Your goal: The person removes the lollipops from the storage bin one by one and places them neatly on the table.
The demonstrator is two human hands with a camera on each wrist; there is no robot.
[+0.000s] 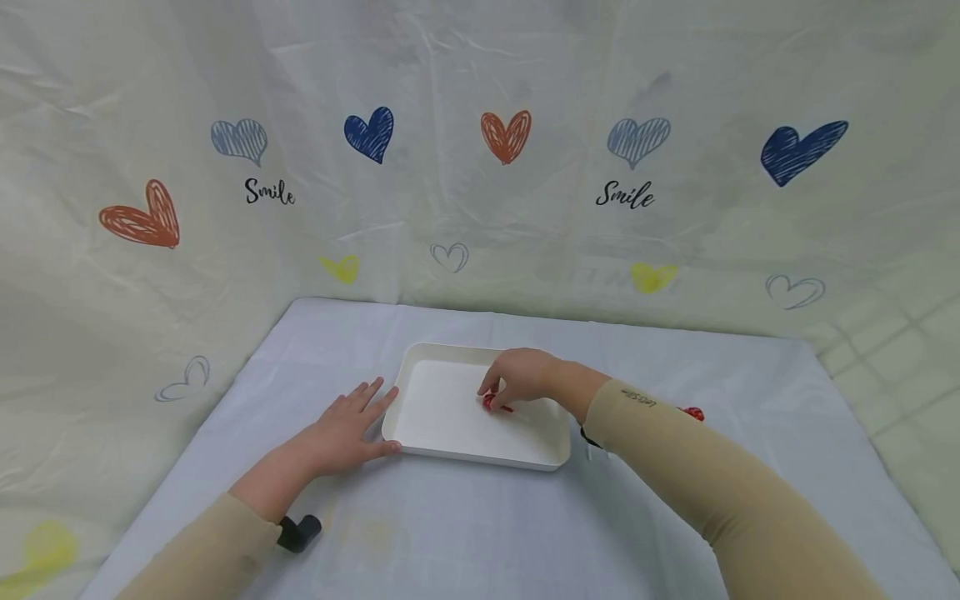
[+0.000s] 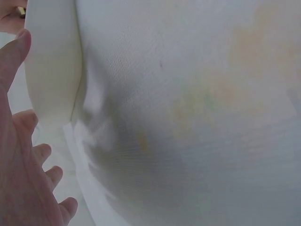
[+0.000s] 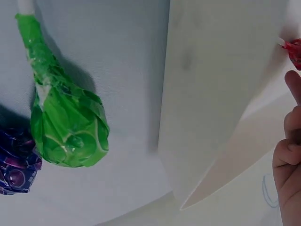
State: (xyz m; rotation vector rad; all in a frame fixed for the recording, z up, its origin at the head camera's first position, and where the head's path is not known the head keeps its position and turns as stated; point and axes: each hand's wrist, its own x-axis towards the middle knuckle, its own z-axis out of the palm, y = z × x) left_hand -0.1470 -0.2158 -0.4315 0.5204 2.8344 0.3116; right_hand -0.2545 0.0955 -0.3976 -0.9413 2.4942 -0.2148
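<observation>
A white tray [image 1: 442, 417] sits mid-table. My left hand [image 1: 341, 433], fingers spread, touches its left rim with thumb and fingertips; in the left wrist view the thumb [image 2: 16, 52] lies along the tray's side. My right hand [image 1: 525, 375] reaches down into the tray's right half and pinches a red-wrapped lollipop [image 1: 489, 402] close over the tray floor. The right wrist view shows the red lollipop [image 3: 295, 52] at its right edge, by the fingertips. On the table beside the tray lie a green-wrapped lollipop [image 3: 70, 127] and a purple-blue one [image 3: 19, 162].
Another red-wrapped thing [image 1: 693, 413] shows on the table behind the right sleeve [image 1: 675, 450], which hides part of that side. A white cloth [image 1: 360, 325] covers the table. A pale curtain printed with hearts [image 1: 506, 137] hangs behind it.
</observation>
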